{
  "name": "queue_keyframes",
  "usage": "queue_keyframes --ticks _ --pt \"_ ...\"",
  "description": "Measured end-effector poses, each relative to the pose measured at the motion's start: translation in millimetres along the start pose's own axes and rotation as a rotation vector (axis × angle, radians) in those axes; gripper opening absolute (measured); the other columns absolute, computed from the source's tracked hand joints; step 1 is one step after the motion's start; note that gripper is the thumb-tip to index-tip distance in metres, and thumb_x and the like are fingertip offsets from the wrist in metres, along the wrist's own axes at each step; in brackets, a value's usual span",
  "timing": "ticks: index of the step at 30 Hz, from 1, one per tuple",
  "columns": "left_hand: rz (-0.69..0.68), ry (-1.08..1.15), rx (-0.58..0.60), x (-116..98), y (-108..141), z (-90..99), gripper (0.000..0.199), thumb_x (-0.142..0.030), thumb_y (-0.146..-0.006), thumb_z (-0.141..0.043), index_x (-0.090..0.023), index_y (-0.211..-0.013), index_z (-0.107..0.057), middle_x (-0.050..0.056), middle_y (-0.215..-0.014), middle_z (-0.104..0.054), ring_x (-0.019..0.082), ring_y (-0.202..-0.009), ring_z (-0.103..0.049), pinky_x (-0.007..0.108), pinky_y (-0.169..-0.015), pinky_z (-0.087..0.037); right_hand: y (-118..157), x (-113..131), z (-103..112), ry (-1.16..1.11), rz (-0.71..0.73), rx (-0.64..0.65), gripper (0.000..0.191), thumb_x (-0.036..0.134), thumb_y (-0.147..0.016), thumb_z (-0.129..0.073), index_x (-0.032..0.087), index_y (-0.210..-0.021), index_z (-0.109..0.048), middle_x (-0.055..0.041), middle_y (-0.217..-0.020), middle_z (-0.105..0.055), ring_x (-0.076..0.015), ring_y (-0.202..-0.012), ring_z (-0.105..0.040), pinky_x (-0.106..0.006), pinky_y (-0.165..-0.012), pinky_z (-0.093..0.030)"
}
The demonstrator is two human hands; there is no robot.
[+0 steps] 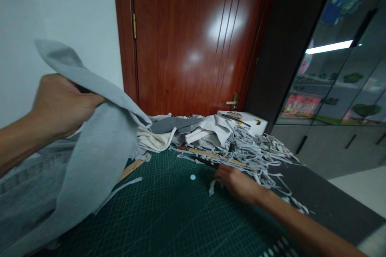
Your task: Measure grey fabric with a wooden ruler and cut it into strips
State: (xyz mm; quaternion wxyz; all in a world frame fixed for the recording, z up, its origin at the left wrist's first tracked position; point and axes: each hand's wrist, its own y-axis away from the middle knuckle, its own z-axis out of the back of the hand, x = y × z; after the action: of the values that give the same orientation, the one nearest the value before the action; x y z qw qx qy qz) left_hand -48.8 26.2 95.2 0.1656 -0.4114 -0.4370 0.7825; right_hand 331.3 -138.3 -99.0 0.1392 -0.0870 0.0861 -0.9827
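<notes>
My left hand (62, 102) is raised at the left, its fingers closed on a large piece of light grey fabric (99, 148). The fabric hangs down to the lower left, and one end flops over above the hand. On the right side of the green cutting mat (181, 209), my right hand (230, 178) is closed around the near end of a thin dark tool (205, 161), which points left; what kind of tool it is cannot be made out. A small grey scrap (212, 188) lies beside that hand.
A wooden ruler (218, 156) lies behind the tool, and another (134, 168) is partly under the fabric. Folded cloths (211, 128), tangled grey strips (256, 148) and a white box (256, 122) line the back. A light blue disc (193, 177) rests on the mat.
</notes>
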Motion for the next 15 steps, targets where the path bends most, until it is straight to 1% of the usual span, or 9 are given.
queue_keyframes --ticks 2,4,5,6,7,9,12,13,15 --pt "-0.038 -0.006 -0.076 12.8 -6.1 8.6 0.037 -0.048 -0.061 -0.075 -0.015 -0.077 -0.073 0.001 -0.085 -0.073 0.034 -0.093 -0.074 0.059 -0.090 -0.059 9.0 -42.8 25.1 0.069 -0.157 -0.073 0.028 0.011 -0.102 -0.045 0.016 -0.096 -0.071 -0.0135 -0.101 -0.072 -0.0247 -0.093 -0.070 -0.034 -0.087 -0.053" --pt "-0.034 -0.025 -0.142 20.3 -8.6 16.1 0.038 -0.049 -0.060 -0.075 -0.017 -0.082 -0.074 0.001 -0.089 -0.074 0.035 -0.098 -0.074 0.062 -0.093 -0.057 10.5 -71.3 44.6 0.124 -0.293 -0.136 0.025 0.009 -0.099 -0.048 0.013 -0.093 -0.072 -0.0166 -0.095 -0.072 -0.0288 -0.092 -0.070 -0.040 -0.087 -0.053" --pt "-0.018 -0.038 -0.143 20.6 -8.3 19.6 0.038 -0.049 -0.059 -0.075 -0.018 -0.081 -0.073 0.001 -0.089 -0.074 0.036 -0.099 -0.073 0.061 -0.093 -0.057 6.9 -77.1 50.3 0.144 -0.336 -0.169 0.021 0.008 -0.096 -0.052 0.011 -0.095 -0.073 -0.0198 -0.098 -0.072 -0.0321 -0.096 -0.070 -0.043 -0.089 -0.052" --pt "-0.009 -0.047 -0.132 18.7 -7.1 22.7 0.039 -0.050 -0.059 -0.075 -0.017 -0.079 -0.072 0.002 -0.090 -0.074 0.035 -0.099 -0.073 0.060 -0.093 -0.058 -0.2 -76.3 52.6 0.154 -0.352 -0.200 0.018 0.008 -0.095 -0.056 0.009 -0.100 -0.073 -0.0230 -0.105 -0.072 -0.0354 -0.104 -0.069 -0.047 -0.093 -0.051" --pt "-0.005 -0.034 -0.119 15.3 -5.5 25.3 0.039 -0.051 -0.057 -0.075 -0.017 -0.078 -0.072 0.003 -0.091 -0.074 0.034 -0.099 -0.072 0.057 -0.092 -0.059 -10.5 -68.6 51.4 0.152 -0.341 -0.223 0.019 0.009 -0.094 -0.058 0.009 -0.105 -0.074 -0.0250 -0.112 -0.071 -0.0376 -0.111 -0.067 -0.049 -0.097 -0.049" --pt "-0.021 0.022 -0.118 8.3 -2.4 28.4 0.043 -0.050 -0.054 -0.077 -0.014 -0.078 -0.072 0.006 -0.094 -0.076 0.032 -0.097 -0.071 0.054 -0.091 -0.061 -38.7 -34.1 39.0 0.110 -0.237 -0.233 0.023 0.014 -0.099 -0.058 0.011 -0.115 -0.073 -0.0238 -0.121 -0.070 -0.0363 -0.119 -0.064 -0.049 -0.103 -0.047" --pt "-0.099 0.145 -0.106 7.8 -1.5 31.1 0.046 -0.043 -0.054 -0.081 -0.007 -0.082 -0.074 0.011 -0.097 -0.076 0.025 -0.090 -0.069 0.053 -0.095 -0.059 -87.7 47.7 4.2 -0.017 0.060 -0.143 0.024 0.026 -0.102 -0.063 0.020 -0.123 -0.074 -0.0111 -0.123 -0.075 -0.0246 -0.116 -0.069 -0.033 -0.103 -0.051" --pt "-0.121 0.173 -0.095 10.3 -1.9 32.7 0.045 -0.040 -0.055 -0.082 -0.006 -0.083 -0.073 0.012 -0.096 -0.076 0.023 -0.087 -0.068 0.054 -0.096 -0.058 -102.8 76.3 -8.7 -0.048 0.142 -0.120 0.026 0.030 -0.101 -0.067 0.022 -0.125 -0.074 -0.0089 -0.123 -0.076 -0.0229 -0.116 -0.069 -0.030 -0.102 -0.051" --pt "-0.148 0.210 -0.084 15.9 -2.9 38.4 0.042 -0.037 -0.055 -0.083 -0.005 -0.081 -0.073 0.013 -0.093 -0.075 0.021 -0.084 -0.067 0.053 -0.096 -0.059 -128.3 126.6 -32.6 -0.083 0.236 -0.094 0.031 0.038 -0.097 -0.073 0.023 -0.124 -0.074 -0.0082 -0.116 -0.079 -0.0230 -0.112 -0.071 -0.029 -0.097 -0.054"
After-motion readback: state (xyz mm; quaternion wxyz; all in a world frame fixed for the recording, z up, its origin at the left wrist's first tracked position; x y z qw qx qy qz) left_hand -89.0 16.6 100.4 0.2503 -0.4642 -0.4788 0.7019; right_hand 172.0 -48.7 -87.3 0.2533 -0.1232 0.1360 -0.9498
